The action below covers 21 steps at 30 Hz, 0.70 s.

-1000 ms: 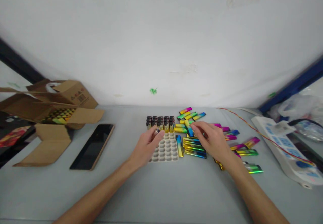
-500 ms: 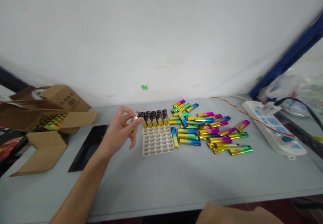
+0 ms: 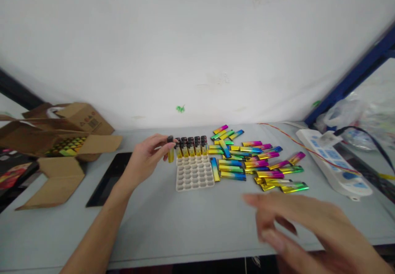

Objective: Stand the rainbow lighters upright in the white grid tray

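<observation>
My left hand (image 3: 147, 157) is closed on a lighter (image 3: 170, 154) with a dark top and a yellow body, held upright at the left side of a white tray (image 3: 195, 181). Rows of similar yellow lighters (image 3: 191, 148) with black tops stand in the tray's back cells; the front cells show bare. My right hand (image 3: 296, 224) hovers over the front right of the table, blurred, its fingers apart and nothing visible in them. Beyond it, shiny multicoloured sleeves (image 3: 233, 169) lie scattered to the right of the tray.
An open cardboard box (image 3: 92, 144) with yellow items inside stands at the left. Beside it lies a flat black tablet-like panel (image 3: 108, 183). A white power strip (image 3: 336, 165) with cables lies at the right, near plastic bags (image 3: 354, 109). A white wall rises behind.
My right hand has come up from the bottom edge over the table. My left hand has turned slightly, and the lighter in it now shows its yellow body upright.
</observation>
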Available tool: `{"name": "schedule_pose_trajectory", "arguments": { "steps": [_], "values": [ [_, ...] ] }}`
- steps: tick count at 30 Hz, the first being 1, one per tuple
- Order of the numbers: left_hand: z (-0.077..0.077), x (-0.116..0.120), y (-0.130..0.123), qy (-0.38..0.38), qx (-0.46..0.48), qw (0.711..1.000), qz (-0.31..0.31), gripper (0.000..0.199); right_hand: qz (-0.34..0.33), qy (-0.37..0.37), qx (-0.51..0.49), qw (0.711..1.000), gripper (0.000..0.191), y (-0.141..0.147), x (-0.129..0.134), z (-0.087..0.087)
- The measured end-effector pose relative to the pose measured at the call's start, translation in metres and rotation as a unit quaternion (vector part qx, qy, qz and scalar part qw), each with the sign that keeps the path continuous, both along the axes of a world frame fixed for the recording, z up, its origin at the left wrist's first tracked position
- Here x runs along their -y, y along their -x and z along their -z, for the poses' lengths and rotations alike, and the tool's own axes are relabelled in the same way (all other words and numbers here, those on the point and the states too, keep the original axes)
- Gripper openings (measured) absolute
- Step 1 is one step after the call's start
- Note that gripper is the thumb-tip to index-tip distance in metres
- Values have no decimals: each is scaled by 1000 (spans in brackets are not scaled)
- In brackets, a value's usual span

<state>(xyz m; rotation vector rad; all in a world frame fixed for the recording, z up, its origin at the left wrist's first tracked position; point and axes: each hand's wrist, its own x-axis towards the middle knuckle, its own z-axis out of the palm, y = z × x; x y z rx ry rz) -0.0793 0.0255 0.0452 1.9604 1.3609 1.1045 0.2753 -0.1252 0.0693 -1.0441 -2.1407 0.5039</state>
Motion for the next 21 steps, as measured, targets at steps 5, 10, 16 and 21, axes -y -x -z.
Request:
{"name": "schedule_pose_trajectory", "arguments": {
  "steps": [5,10,16,21],
  "values": [
    [-1,2,9,12,-102,994,37,38,15,60,-54,997,26,-1,-84,6],
    [0,1,11,9,-202,978,57,35,3,77,-59,995,30,-5,-134,22],
    [7,0,14,-9,-238,967,88,33,73,48,-56,995,34,-19,-150,44],
    [17,-4,13,-68,-253,963,65,43,141,15,-21,990,40,-39,-151,52]
  ]
}}
